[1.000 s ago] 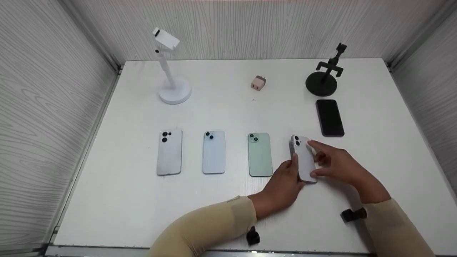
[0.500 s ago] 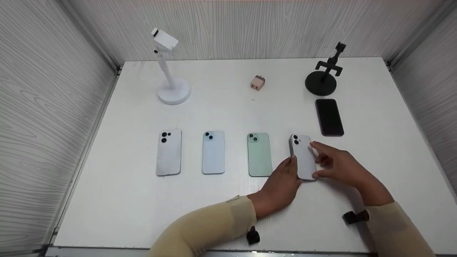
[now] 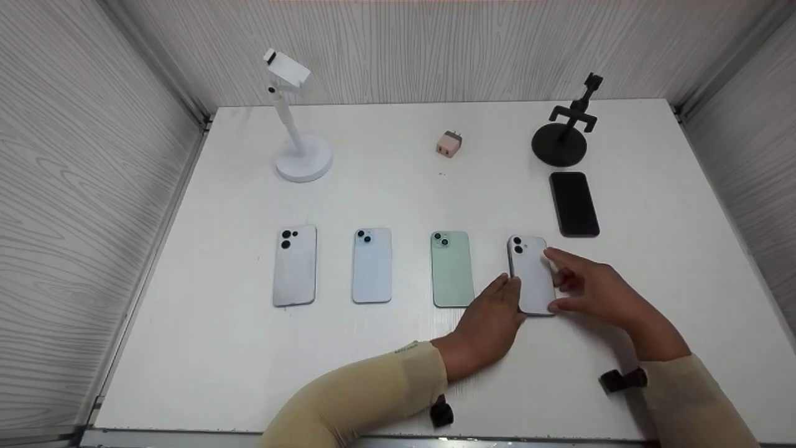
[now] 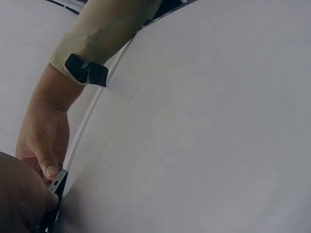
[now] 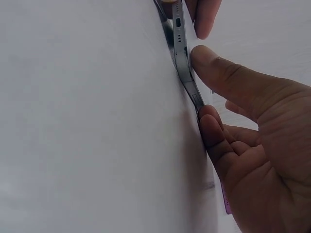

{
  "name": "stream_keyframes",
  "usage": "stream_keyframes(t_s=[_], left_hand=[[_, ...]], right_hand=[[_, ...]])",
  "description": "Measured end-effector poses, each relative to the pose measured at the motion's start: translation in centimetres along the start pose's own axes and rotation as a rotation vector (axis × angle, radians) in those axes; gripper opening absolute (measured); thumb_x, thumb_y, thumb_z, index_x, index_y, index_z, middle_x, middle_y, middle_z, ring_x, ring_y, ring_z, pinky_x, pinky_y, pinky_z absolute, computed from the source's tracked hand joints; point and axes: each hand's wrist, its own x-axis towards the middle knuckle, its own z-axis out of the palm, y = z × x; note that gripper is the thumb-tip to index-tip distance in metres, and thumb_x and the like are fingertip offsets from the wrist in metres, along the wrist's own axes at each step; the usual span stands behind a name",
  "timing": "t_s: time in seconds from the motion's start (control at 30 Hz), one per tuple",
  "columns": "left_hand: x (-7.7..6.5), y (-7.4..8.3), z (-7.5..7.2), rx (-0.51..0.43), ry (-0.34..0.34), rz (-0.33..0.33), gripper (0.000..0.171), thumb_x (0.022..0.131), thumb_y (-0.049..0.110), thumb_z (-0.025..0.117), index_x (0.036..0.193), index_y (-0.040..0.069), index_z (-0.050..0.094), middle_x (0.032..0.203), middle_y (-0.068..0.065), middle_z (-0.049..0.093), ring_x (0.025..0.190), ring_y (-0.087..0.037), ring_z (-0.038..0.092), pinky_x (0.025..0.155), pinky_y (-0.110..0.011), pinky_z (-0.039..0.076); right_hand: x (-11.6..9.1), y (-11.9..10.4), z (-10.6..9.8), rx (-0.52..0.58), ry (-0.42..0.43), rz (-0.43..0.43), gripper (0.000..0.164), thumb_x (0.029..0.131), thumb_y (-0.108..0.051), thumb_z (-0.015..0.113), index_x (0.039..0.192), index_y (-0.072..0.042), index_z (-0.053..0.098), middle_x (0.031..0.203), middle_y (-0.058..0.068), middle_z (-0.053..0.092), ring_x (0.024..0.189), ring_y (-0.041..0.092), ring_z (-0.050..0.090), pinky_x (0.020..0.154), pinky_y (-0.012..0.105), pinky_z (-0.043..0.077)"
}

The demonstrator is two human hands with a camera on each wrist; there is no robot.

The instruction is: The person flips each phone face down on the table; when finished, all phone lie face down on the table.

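Note:
A white smartphone (image 3: pixel 533 274), camera side up, is held between both hands at the table's right-hand part. My left hand (image 3: pixel 488 326) holds its left edge near the lower corner, the fingers lying along that side. With forefinger and thumb at the upper and lower right, my right hand (image 3: pixel 591 289) grips the other long edge. The phone's bottom edge (image 5: pixel 178 24), with its charging port, shows in the right wrist view, the right thumb and curled fingers (image 5: pixel 211 128) against its side. In the left wrist view that port end (image 4: pixel 57 181) appears between the two hands.
A green phone (image 3: pixel 452 267) lies just left of the left hand, then a pale blue phone (image 3: pixel 372 267) and a silver-white phone (image 3: pixel 295 267). Behind are a black phone (image 3: pixel 574 205), a black stand (image 3: pixel 558 146), a pink charger plug (image 3: pixel 448 144) and a white stand (image 3: pixel 303 160).
The white phone has shifted slightly right and turned flatter, its back facing up more fully. The left fingers have straightened along its edge; the right hand has moved slightly right with it.

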Motion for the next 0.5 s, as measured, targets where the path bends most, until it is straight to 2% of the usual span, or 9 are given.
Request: stream_keyframes(t_s=[0.3,0.5], left_hand=[[0.32,0.14,0.18,0.080,-0.039,0.000,0.057,0.116,0.032,0.055,0.159,-0.005,0.051,0.160,-0.014,0.059,0.158,-0.022,0.046,0.136,-0.027,0.022],[0.30,0.17,0.16,0.105,-0.049,0.003,0.054,0.117,0.032,0.053,0.158,-0.002,0.053,0.159,-0.012,0.061,0.158,-0.022,0.047,0.136,-0.028,0.024]], right_hand=[[-0.07,0.03,-0.02,0.008,-0.001,0.012,0.102,0.079,-0.005,0.097,0.167,-0.013,0.046,0.112,0.007,0.074,0.103,0.019,0.068,0.089,0.008,0.053],[-0.15,-0.07,0.08,0.014,0.000,0.025,0.101,0.079,-0.005,0.097,0.166,-0.013,0.048,0.112,0.007,0.074,0.104,0.020,0.068,0.089,0.008,0.053]])
